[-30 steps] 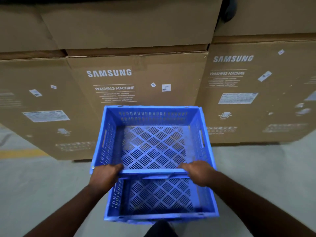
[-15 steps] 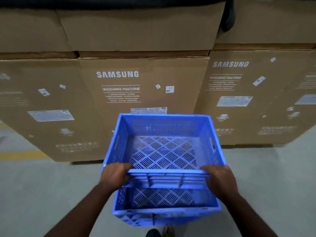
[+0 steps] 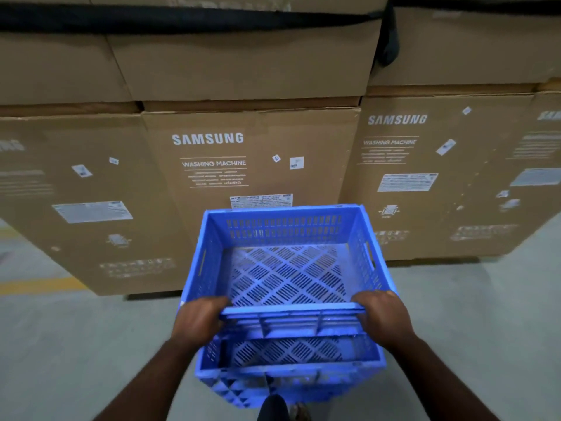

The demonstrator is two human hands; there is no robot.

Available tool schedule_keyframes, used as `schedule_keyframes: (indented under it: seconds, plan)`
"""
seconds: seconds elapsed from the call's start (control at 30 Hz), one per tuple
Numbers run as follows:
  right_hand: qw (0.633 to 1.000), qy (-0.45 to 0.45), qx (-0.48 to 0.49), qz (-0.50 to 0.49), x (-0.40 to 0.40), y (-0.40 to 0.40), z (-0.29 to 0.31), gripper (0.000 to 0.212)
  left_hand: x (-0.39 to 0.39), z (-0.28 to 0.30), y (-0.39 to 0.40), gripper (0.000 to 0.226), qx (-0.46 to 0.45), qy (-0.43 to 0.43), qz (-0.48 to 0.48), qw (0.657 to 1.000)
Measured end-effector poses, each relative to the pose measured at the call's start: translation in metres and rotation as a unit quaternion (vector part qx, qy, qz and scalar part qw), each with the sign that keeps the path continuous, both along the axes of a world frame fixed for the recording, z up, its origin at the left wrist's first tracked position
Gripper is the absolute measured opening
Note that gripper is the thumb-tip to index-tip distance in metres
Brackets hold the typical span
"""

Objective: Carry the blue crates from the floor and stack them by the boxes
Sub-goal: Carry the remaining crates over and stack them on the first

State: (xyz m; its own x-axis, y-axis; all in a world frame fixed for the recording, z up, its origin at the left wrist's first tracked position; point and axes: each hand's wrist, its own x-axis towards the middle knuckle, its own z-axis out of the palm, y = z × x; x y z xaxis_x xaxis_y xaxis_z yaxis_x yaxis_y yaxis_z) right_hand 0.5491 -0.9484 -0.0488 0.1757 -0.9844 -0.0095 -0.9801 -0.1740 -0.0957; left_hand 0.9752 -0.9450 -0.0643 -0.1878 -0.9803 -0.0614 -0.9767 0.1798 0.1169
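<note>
A person looks down at two bare forearms reaching forward from the bottom of the frame. Both hands hold a blue crate (image 3: 285,268) at the lower centre. The left hand (image 3: 197,322) has its fingers curled over the crate's near rim at the left corner, and the right hand (image 3: 384,320) does the same at the right corner, so each grip is closed around that near edge. The crate extends away from the hands toward the upper part of the frame, its open top and slotted base facing the camera. A second blue crate (image 3: 288,366) sits directly below it, near the bottom centre. Behind, filling the upper half, stand stacked cardboard boxes (image 3: 249,153) printed "SAMSUNG WASHING MACHINE". The grey floor (image 3: 76,344) shows at lower left and right, with a yellow line (image 3: 36,285) at the left edge.
</note>
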Motion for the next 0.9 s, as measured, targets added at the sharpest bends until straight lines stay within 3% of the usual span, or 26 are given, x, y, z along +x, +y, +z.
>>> schedule_keyframes:
  seconds: [0.17, 0.3, 0.47, 0.67, 0.8, 0.9]
  plan:
    - [0.997, 0.002, 0.035, -0.068, -0.007, 0.009, -0.006, 0.021, -0.019, -0.001, -0.011, 0.035, 0.010, -0.039, -0.046, 0.998]
    - [0.995, 0.046, 0.042, -0.074, 0.001, 0.014, -0.001, 0.020, -0.008, -0.015, 0.011, 0.034, -0.002, -0.016, 0.004, 1.000]
    - [0.997, 0.030, -0.060, -0.032, 0.037, 0.036, 0.029, 0.025, 0.023, -0.001, 0.012, 0.040, 0.024, 0.001, 0.017, 1.000]
    - [0.994, 0.060, 0.034, -0.087, 0.008, 0.046, -0.021, 0.035, -0.005, -0.003, 0.044, 0.037, -0.021, -0.054, -0.043, 0.997]
    - [0.998, 0.012, 0.040, -0.052, 0.031, 0.072, -0.030, 0.023, 0.020, 0.000, 0.052, 0.038, -0.041, -0.033, 0.006, 0.999]
    - [0.995, -0.030, 0.055, -0.079, 0.033, 0.082, -0.056, 0.013, 0.016, 0.002, 0.067, 0.030, -0.051, -0.041, -0.016, 0.998]
